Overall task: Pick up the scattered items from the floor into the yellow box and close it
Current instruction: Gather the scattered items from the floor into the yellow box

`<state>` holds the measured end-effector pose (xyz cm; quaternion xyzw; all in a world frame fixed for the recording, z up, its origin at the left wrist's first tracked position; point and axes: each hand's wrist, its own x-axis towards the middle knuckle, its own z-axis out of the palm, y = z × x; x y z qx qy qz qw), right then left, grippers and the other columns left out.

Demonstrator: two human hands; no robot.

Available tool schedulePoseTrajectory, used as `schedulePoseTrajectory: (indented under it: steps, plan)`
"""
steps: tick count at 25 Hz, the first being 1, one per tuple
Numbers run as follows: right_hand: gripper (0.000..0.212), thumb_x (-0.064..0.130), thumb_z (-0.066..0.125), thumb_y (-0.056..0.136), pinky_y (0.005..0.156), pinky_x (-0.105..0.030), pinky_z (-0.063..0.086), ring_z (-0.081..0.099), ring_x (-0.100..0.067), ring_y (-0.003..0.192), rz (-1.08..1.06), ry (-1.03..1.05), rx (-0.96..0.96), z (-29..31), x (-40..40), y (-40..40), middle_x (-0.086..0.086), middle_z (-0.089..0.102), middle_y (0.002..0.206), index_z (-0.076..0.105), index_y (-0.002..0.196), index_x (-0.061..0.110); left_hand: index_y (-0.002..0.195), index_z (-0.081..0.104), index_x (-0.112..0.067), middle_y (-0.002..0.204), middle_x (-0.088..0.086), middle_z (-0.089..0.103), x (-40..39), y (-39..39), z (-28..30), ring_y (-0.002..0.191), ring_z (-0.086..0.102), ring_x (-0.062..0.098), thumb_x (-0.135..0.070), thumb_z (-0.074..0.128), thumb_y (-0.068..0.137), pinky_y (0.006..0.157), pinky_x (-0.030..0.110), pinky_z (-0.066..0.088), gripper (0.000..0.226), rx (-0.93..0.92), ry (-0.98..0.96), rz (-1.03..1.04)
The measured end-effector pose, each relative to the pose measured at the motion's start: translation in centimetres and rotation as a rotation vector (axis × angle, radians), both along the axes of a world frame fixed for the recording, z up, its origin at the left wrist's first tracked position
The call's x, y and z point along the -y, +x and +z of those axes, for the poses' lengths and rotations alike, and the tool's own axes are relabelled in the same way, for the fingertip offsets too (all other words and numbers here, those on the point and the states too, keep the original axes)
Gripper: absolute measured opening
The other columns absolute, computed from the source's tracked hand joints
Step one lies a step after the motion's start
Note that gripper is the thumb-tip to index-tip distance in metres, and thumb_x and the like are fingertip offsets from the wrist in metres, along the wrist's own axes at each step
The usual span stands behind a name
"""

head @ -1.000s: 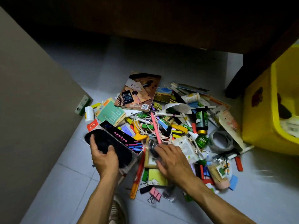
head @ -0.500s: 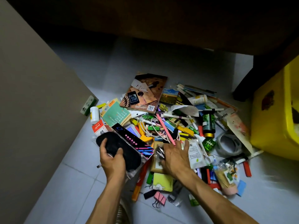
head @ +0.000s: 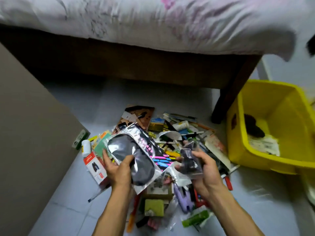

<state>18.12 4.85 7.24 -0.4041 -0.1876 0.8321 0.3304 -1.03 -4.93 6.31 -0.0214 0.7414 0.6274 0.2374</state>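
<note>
Above the pile, left hand (head: 117, 169) grips packaged mask (head: 131, 160); right hand (head: 202, 169) — dark pouch (head: 189, 159).

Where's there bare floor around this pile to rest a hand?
Bare tile lies between the beige panel and the pile, beyond the pile toward the bed frame, and near the right forearm below the yellow box. The pile itself is crowded.

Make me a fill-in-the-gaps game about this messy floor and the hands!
1. The left hand holds a clear packet with a ____ sleep mask inside.
2. The big box on the right is ____.
3. The box's top is ____, with no lid on it.
4. The right hand holds a small dark ____.

Missing words: black; yellow; open; bag
</note>
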Motion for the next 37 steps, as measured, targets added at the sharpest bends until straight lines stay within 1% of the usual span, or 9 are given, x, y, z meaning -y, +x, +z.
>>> schedulePoseTrajectory:
  steps: [3, 5, 8, 12, 18, 22, 29, 32, 37]
  plan:
    - [0.028, 0.025, 0.051, 0.088, 0.056, -0.035, 0.054, 0.063, -0.029, 0.064, -0.095, -0.192, -0.001, 2.7, 0.5, 5.5, -0.018, 0.062, 0.084, 0.063, 0.098, 0.002, 0.103, 0.062, -0.017, 0.104, 0.017, 0.069, -3.1, 5.4, 1.1, 0.072, 0.068, 0.021, 0.007, 0.063, 0.081, 0.062, 0.029, 0.057, 0.033, 0.274, 0.198, -0.094]
    - [0.029, 0.027, 0.051, 0.085, 0.051, -0.031, 0.050, 0.061, -0.028, 0.061, -0.157, -0.210, 0.021, 4.3, 0.5, 8.8, -0.017, 0.061, 0.083, 0.062, 0.097, 0.003, 0.098, 0.060, -0.013, 0.090, 0.018, 0.066, -4.2, 9.1, 0.7, 0.056, 0.067, 0.018, 0.011, 0.055, 0.083, 0.047, 0.024, 0.052, 0.029, 0.381, 0.191, -0.184]
    - [0.041, 0.040, 0.044, 0.095, 0.067, -0.041, 0.055, 0.067, -0.033, 0.080, -0.389, -0.057, 0.029, 7.6, -4.6, 14.4, -0.020, 0.063, 0.099, 0.062, 0.111, 0.006, 0.117, 0.058, -0.004, 0.093, 0.019, 0.068, -6.2, 13.7, 0.8, 0.069, 0.066, 0.029, 0.010, 0.053, 0.084, 0.054, 0.030, 0.054, 0.037, 0.450, 0.160, -0.329]
    - [0.064, 0.054, 0.031, 0.100, 0.108, -0.053, 0.035, 0.044, -0.043, 0.131, -0.521, -0.063, 0.279, 8.1, -9.1, 19.2, -0.019, 0.043, 0.146, 0.034, 0.147, 0.011, 0.120, 0.059, -0.010, 0.099, 0.018, 0.070, -9.3, 17.5, 2.8, 0.082, 0.066, 0.034, 0.008, 0.056, 0.084, 0.066, 0.036, 0.054, 0.041, 0.423, 0.130, -0.444]
    - [0.054, 0.044, 0.040, 0.101, 0.087, -0.049, 0.044, 0.046, -0.040, 0.129, -0.431, -0.245, 0.363, 0.5, -2.6, 20.4, -0.017, 0.045, 0.146, 0.042, 0.143, 0.011, 0.150, 0.033, -0.023, 0.146, 0.008, 0.048, -21.1, 21.9, 8.1, 0.125, 0.053, 0.032, -0.033, 0.065, 0.092, 0.099, 0.047, 0.050, 0.067, 0.345, 0.136, -0.758]
    - [0.046, 0.041, 0.044, 0.101, 0.080, -0.045, 0.051, 0.060, -0.034, 0.105, -0.279, -0.210, 0.354, -0.2, -2.0, 16.6, -0.015, 0.056, 0.131, 0.052, 0.132, 0.008, 0.152, 0.031, -0.025, 0.146, 0.009, 0.047, -18.7, 20.4, 6.2, 0.123, 0.053, 0.033, -0.032, 0.056, 0.097, 0.085, 0.037, 0.048, 0.060, 0.355, 0.117, -0.702]
    - [0.037, 0.036, 0.042, 0.103, 0.071, -0.040, 0.053, 0.063, -0.028, 0.099, 0.061, -0.109, 0.389, -0.9, -1.5, 5.1, -0.008, 0.064, 0.116, 0.057, 0.120, 0.008, 0.133, 0.052, -0.016, 0.097, 0.003, 0.063, -11.0, 8.7, -0.2, 0.081, 0.059, 0.019, -0.021, 0.056, 0.097, 0.069, 0.033, 0.048, 0.036, 0.336, 0.000, -0.477]
    - [0.033, 0.034, 0.047, 0.101, 0.071, -0.040, 0.054, 0.066, -0.029, 0.100, 0.211, -0.078, 0.444, -2.7, -1.4, 0.4, -0.010, 0.069, 0.115, 0.064, 0.111, 0.008, 0.123, 0.058, -0.017, 0.106, 0.009, 0.066, -8.8, 2.1, -3.8, 0.092, 0.061, 0.027, -0.018, 0.059, 0.094, 0.075, 0.035, 0.047, 0.029, 0.316, -0.106, -0.334]
    - [0.028, 0.028, 0.052, 0.098, 0.063, -0.033, 0.055, 0.069, -0.029, 0.092, 0.349, -0.064, 0.499, -7.7, -2.6, -5.3, -0.011, 0.071, 0.111, 0.066, 0.109, 0.008, 0.103, 0.066, -0.005, 0.095, 0.021, 0.065, -9.2, -7.6, -9.7, 0.077, 0.059, 0.033, -0.011, 0.053, 0.087, 0.065, 0.040, 0.045, 0.022, 0.304, -0.255, -0.118]
